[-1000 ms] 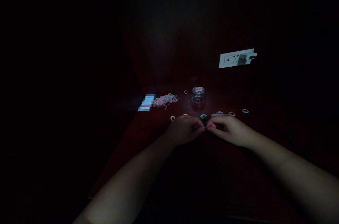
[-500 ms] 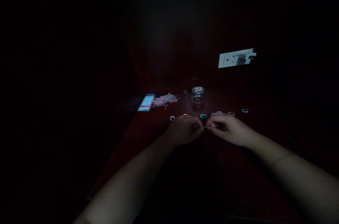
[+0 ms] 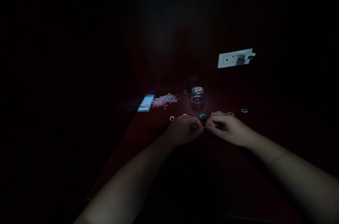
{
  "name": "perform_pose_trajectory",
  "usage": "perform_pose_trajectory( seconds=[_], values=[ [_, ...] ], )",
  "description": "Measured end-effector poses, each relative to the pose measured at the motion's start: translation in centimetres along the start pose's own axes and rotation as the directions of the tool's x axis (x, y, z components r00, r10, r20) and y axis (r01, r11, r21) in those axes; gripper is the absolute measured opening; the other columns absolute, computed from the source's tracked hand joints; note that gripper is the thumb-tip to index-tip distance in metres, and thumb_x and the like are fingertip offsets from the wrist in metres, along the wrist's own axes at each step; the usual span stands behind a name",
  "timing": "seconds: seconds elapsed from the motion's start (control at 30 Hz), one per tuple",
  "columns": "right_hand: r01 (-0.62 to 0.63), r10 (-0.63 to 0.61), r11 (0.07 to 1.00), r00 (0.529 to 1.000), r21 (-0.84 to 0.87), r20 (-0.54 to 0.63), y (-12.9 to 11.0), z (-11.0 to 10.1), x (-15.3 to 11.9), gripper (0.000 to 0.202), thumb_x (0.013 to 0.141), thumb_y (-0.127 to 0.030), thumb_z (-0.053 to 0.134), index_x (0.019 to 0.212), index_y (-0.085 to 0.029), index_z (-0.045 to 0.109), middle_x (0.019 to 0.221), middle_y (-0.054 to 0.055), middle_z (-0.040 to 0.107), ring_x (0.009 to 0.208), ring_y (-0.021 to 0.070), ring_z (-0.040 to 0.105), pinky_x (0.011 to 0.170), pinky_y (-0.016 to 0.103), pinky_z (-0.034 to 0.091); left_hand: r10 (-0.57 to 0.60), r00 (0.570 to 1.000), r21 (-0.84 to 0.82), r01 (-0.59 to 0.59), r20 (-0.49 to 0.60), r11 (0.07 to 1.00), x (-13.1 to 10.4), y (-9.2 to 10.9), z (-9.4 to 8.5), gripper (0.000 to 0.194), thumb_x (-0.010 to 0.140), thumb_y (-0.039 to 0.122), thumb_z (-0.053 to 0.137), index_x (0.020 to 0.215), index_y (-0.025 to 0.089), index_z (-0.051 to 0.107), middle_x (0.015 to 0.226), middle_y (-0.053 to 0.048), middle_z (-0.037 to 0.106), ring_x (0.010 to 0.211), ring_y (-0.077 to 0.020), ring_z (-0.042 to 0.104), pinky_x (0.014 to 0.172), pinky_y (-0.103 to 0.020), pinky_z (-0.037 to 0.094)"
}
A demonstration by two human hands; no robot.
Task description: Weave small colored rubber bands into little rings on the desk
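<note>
In the dim head view my left hand (image 3: 184,130) and my right hand (image 3: 229,128) meet fingertip to fingertip above the dark red table. Thumb and finger of each are pinched on a thin pale strip (image 3: 204,127), of which only a short piece shows between them. Just beyond the fingertips lie nested green rings (image 3: 203,116). A pink ring (image 3: 172,118) sits beside my left hand, and a yellow ring (image 3: 185,115) is partly hidden behind it. Behind my right hand show a blue-violet ring (image 3: 219,112) and an orange ring (image 3: 231,113); a light blue ring (image 3: 244,110) lies farther right.
A heap of coloured small rings and strips (image 3: 166,100) lies at the back left, against a lit, pixelated screen (image 3: 146,103). Behind the green rings stands a clear lidded jar (image 3: 197,96), with a small pale ring (image 3: 185,92) to its left. A wall socket (image 3: 234,59) holds a plug.
</note>
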State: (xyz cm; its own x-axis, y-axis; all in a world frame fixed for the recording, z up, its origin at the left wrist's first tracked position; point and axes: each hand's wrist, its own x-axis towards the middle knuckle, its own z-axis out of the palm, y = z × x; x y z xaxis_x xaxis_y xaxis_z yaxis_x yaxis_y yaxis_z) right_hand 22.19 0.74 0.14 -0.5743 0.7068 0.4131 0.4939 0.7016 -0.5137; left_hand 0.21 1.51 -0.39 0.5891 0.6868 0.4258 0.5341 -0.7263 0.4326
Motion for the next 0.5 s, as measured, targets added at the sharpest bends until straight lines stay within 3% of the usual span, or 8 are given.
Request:
perform_pose_trajectory(
  seconds=[0.5],
  values=[
    [0.038, -0.038, 0.999, 0.998, -0.008, -0.049, -0.07, -0.02, 0.12, 0.009, 0.084, -0.017, 0.058, 0.078, -0.019, 0.062, 0.073, 0.001, 0.057, 0.064, 0.0138, 0.053, 0.060, 0.026, 0.040, -0.030, 0.999, -0.018, 0.030, -0.016, 0.999, 0.03, 0.10, -0.01, 0.005, 0.081, 0.025, 0.068, 0.082, 0.021, 0.065, 0.078, 0.002, 0.070, 0.076, -0.0129, 0.064, 0.076, -0.028, 0.049]
  ],
)
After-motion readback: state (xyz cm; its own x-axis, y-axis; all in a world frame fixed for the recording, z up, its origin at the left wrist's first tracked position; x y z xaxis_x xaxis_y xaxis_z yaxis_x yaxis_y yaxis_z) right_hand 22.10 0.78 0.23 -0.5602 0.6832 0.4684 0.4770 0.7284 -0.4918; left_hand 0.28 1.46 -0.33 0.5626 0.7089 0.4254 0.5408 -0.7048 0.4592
